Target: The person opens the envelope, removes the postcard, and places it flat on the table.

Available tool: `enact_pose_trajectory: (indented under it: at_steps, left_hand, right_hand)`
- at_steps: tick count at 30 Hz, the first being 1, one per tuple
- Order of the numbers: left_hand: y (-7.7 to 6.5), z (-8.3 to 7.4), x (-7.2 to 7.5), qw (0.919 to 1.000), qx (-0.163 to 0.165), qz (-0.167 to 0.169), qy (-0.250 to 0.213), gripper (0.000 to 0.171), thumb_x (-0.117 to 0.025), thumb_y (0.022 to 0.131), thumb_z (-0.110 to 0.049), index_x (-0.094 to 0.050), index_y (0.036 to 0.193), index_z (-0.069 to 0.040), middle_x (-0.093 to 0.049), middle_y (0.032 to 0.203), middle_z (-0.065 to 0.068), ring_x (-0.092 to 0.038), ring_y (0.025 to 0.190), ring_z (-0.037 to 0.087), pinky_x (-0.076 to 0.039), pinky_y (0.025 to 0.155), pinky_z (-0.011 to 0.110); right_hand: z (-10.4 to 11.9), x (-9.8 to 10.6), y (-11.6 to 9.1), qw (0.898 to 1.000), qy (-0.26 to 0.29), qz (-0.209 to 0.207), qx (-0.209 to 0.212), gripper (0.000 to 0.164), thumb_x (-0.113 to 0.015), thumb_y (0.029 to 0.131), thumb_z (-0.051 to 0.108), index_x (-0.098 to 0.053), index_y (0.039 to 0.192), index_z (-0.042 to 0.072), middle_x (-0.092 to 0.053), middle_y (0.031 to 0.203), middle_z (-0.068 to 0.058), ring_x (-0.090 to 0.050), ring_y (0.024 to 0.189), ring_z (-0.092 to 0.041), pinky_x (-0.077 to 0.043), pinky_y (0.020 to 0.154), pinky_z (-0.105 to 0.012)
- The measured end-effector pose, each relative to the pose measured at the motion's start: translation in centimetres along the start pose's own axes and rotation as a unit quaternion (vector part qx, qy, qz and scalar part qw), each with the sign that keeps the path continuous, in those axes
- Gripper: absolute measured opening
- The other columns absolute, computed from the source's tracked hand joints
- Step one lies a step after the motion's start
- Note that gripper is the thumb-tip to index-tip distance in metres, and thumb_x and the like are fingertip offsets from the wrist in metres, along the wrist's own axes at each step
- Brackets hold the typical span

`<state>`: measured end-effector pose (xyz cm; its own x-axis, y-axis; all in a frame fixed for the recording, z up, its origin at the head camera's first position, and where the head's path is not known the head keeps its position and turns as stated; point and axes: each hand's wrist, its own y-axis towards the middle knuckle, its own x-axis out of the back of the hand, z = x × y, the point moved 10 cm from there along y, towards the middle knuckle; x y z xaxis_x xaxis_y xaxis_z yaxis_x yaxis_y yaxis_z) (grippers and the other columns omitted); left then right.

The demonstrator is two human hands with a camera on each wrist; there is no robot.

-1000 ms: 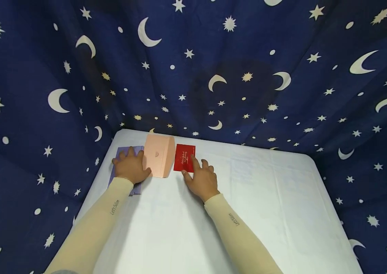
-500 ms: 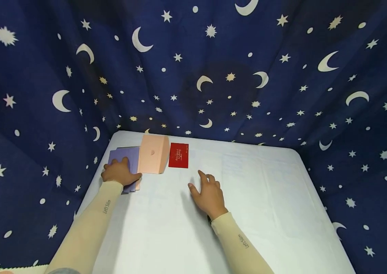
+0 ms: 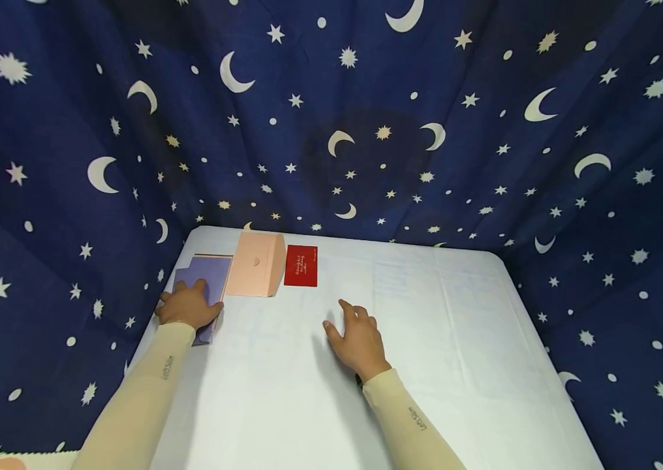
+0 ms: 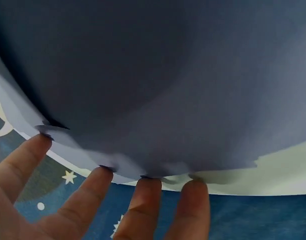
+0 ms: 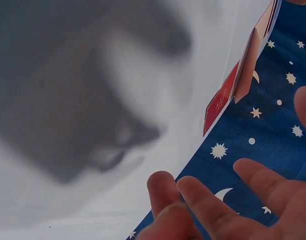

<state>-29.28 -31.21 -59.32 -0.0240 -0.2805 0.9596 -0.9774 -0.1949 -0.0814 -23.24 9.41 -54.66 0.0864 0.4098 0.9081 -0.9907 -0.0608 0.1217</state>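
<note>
My left hand lies on a stack of purple envelopes at the table's left side, fingers spread over it and thumb by its right edge. In the left wrist view, its fingertips touch the far edge of the purple paper. The sheets sit slightly out of line, with a thin pinkish edge along the right. Beside the stack lies a pale pink envelope, its flap folded out to the right. A red card with white script comes after it. My right hand hovers above the table, fingers loose, holding nothing.
A white cloth covers the table. Dark blue curtains with moons and stars rise behind it and along both sides. At the bottom left corner of the head view, a pale zigzag-edged piece shows.
My right hand has drawn back from the red card toward me. The left hand has shifted left and nearer me, dragging the purple stack and squaring its sheets somewhat. The head view has turned slightly right.
</note>
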Motion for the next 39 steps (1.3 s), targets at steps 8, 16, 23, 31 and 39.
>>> enact_pose_trajectory:
  at_steps: [8, 16, 23, 31, 39]
  left_hand:
    - [-3.3, 0.8, 0.7, 0.999, 0.004, -0.025, -0.036, 0.082, -0.072, 0.081, -0.055, -0.047, 0.143, -0.007, -0.025, 0.14, 0.043, -0.034, 0.108, 0.074, -0.034, 0.069, 0.085]
    - [-9.6, -0.1, 0.3, 0.9954, 0.011, -0.069, -0.066, 0.077, -0.072, 0.083, -0.051, -0.048, 0.143, -0.008, -0.013, 0.15, 0.041, -0.033, 0.11, 0.074, -0.033, 0.066, 0.083]
    - [-17.2, -4.0, -1.0, 0.9942, -0.016, -0.095, -0.047, 0.076, -0.073, 0.081, -0.053, -0.051, 0.142, -0.013, -0.018, 0.152, 0.037, -0.034, 0.114, 0.068, -0.039, 0.06, 0.079]
    - [-22.9, -14.3, -3.0, 0.9834, -0.144, -0.106, -0.032, 0.072, -0.074, 0.076, -0.058, -0.063, 0.134, -0.017, -0.039, 0.144, 0.03, -0.046, 0.111, 0.053, -0.051, 0.053, 0.063]
    - [-22.3, -23.2, -6.1, 0.9707, -0.221, -0.094, 0.012, 0.058, -0.067, 0.082, -0.051, -0.068, 0.129, -0.017, -0.056, 0.133, 0.023, -0.053, 0.101, 0.047, -0.05, 0.048, 0.055]
  right_hand:
    - [-0.5, 0.4, -1.1, 1.0, 0.02, -0.006, 0.003, 0.064, -0.054, 0.094, 0.059, -0.05, 0.145, 0.021, -0.054, 0.135, -0.013, -0.056, 0.109, -0.037, -0.049, 0.086, -0.049]
    - [-1.5, 0.8, -2.1, 0.999, 0.031, -0.021, 0.006, 0.063, -0.052, 0.095, 0.059, -0.051, 0.145, 0.019, -0.054, 0.134, -0.014, -0.056, 0.107, -0.037, -0.049, 0.084, -0.05]
    - [-2.7, 0.8, -3.3, 0.999, 0.037, -0.022, -0.001, 0.063, -0.053, 0.095, 0.058, -0.05, 0.146, 0.021, -0.052, 0.137, -0.013, -0.056, 0.108, -0.035, -0.05, 0.084, -0.048]
    - [-3.0, 0.9, -5.1, 0.999, 0.038, -0.028, 0.012, 0.062, -0.063, 0.092, 0.05, -0.052, 0.144, 0.019, -0.053, 0.136, -0.011, -0.057, 0.107, -0.034, -0.05, 0.083, -0.047]
    - [-1.2, 0.7, -7.0, 0.991, 0.055, -0.041, 0.116, 0.056, -0.072, 0.089, 0.034, -0.057, 0.138, 0.014, -0.06, 0.131, -0.003, -0.058, 0.106, -0.026, -0.049, 0.089, -0.043]
